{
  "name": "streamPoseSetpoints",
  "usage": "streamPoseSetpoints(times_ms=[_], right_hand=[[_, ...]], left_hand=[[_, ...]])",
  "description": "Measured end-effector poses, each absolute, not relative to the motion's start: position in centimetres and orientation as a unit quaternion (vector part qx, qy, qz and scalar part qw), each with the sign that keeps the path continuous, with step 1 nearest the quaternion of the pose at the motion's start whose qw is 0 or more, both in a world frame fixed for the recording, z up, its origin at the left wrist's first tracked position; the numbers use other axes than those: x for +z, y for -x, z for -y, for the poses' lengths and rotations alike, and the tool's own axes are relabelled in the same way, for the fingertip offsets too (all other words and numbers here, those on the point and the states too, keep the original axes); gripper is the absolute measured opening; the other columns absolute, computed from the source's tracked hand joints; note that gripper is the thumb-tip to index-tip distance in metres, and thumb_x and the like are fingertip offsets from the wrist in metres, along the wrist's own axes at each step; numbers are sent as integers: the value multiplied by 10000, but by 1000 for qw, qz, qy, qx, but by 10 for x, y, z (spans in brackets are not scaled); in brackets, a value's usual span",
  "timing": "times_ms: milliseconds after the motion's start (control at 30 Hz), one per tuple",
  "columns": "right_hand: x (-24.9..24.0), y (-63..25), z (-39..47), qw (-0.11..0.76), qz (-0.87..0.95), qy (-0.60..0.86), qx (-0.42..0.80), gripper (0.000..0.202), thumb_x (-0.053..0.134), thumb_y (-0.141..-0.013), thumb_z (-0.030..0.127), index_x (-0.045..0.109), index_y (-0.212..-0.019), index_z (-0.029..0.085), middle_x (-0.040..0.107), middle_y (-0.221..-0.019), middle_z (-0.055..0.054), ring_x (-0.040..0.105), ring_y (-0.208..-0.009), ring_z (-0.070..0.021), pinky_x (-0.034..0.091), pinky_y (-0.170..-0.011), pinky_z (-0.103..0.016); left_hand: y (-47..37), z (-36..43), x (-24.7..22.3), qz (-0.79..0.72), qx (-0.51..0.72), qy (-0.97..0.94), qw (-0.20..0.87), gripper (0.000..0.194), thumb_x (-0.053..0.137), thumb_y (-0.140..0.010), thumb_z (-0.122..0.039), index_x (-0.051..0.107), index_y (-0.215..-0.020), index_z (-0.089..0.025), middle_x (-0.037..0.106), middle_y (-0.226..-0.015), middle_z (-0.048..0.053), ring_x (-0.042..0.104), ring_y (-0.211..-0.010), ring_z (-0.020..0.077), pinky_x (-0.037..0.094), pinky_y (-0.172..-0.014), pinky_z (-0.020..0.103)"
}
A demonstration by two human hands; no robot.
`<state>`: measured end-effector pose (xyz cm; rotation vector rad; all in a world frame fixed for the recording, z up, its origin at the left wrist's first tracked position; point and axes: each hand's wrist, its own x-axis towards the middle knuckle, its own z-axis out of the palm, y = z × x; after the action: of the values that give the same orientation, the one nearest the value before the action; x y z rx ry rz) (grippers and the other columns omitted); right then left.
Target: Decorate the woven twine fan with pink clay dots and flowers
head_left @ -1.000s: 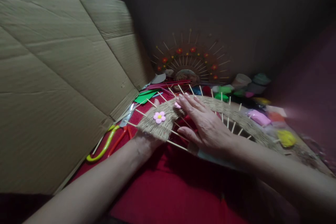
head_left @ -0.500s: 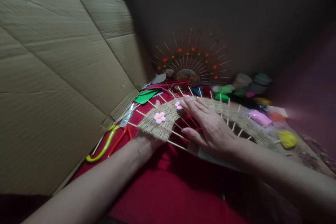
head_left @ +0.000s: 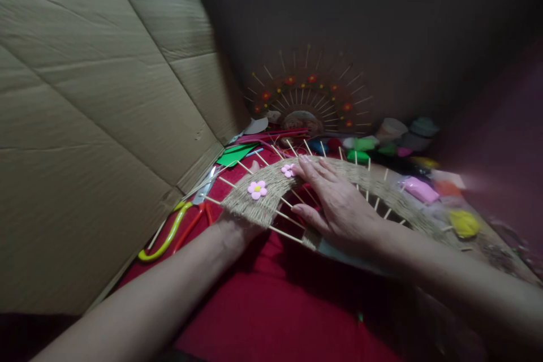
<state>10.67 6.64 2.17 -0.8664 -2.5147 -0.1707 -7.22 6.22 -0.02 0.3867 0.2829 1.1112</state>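
Note:
A half-round fan of sticks woven with twine (head_left: 250, 206) is held up, tilted, over the red cloth. My left hand (head_left: 240, 229) grips it from beneath; most of its fingers are hidden behind the weave, with one fingertip showing at the outer edge. My right hand (head_left: 335, 198) lies on top with fingers stretched out and thumb apart, fingertips touching beside a small pink flower (head_left: 287, 170). That flower shows no yellow centre and is partly covered. Farther left on the weave sits a pink flower with a yellow centre (head_left: 257, 190).
Scissors (head_left: 182, 232) with yellow and red handles lie by a tall cardboard sheet (head_left: 106, 113) at left. Green paper (head_left: 237, 154) is behind. Packets of coloured clay, including pink (head_left: 419, 189) and yellow (head_left: 464, 223), lie right. A decorated stick fan (head_left: 303, 90) stands at the back.
My right hand has shifted very slightly, its fingers still resting by the small pink flower. The fan and my left hand have barely moved.

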Motion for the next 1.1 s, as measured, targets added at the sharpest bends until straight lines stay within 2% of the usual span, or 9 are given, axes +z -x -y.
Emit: streamPoseSetpoints(times_ms=[200, 267, 400, 533, 767, 1000, 1100], right_hand=[[23, -108, -64, 264, 910, 311, -70, 639, 470, -904, 362, 370, -1381, -52, 379, -1442, -232, 298, -1375, -299, 286, -1125, -457], [23, -108, -63, 276, 911, 298, -76, 610, 468, -911, 338, 380, -1374, -50, 389, -1438, -227, 297, -1378, -282, 265, -1137, -446], [21, -107, -62, 254, 921, 286, -78, 586, 473, -916, 354, 420, -1351, -36, 426, -1414, -224, 303, -1377, -270, 241, -1148, -449], [24, -107, -63, 259, 918, 294, -54, 596, 453, -918, 370, 412, -1356, -32, 401, -1426, -235, 304, -1376, -276, 260, -1136, -472], [31, -103, -75, 253, 919, 301, -33, 603, 429, -915, 374, 318, -1437, 94, 373, -1466, -165, 262, -1394, -266, 223, -1137, -515], [29, -95, -76, 231, 913, 331, -57, 650, 446, -903, 446, 343, -1424, 72, 450, -1418, -164, 301, -1377, -289, 226, -1136, -511], [30, -93, -76, 232, 914, 328, -56, 680, 454, -895, 481, 356, -1412, 51, 456, -1415, -162, 320, -1367, -294, 232, -1139, -486]], left_hand=[[73, -67, -7, -93, 518, -207, 825, 639, 164, -971, -466, 366, -1398, -35, 617, -1244, 169, 608, -1123, 229, 397, -1046, 341], [72, -67, -6, -96, 517, -206, 825, 629, 185, -972, -451, 363, -1394, -20, 608, -1254, 177, 592, -1147, 234, 397, -1047, 343], [70, -65, 0, -129, 526, -192, 819, 670, 149, -974, -465, 330, -1398, 21, 662, -1158, 180, 643, -1059, 214, 456, -979, 298], [70, -64, 2, -149, 519, -190, 820, 652, 98, -977, -447, 368, -1385, -16, 695, -1090, 149, 660, -1025, 207, 467, -968, 308], [69, -65, -1, -152, 534, -199, 808, 536, 221, -968, -366, 462, -1332, -56, 647, -1189, 149, 586, -1150, 208, 429, -1020, 294], [67, -62, 7, -174, 535, -198, 802, 504, 180, -956, -265, 521, -1280, -87, 702, -1079, 96, 595, -1136, 221, 438, -1009, 332], [68, -64, 3, -159, 536, -210, 802, 495, 193, -947, -240, 512, -1294, -86, 698, -1092, 100, 612, -1114, 194, 439, -1005, 301]])
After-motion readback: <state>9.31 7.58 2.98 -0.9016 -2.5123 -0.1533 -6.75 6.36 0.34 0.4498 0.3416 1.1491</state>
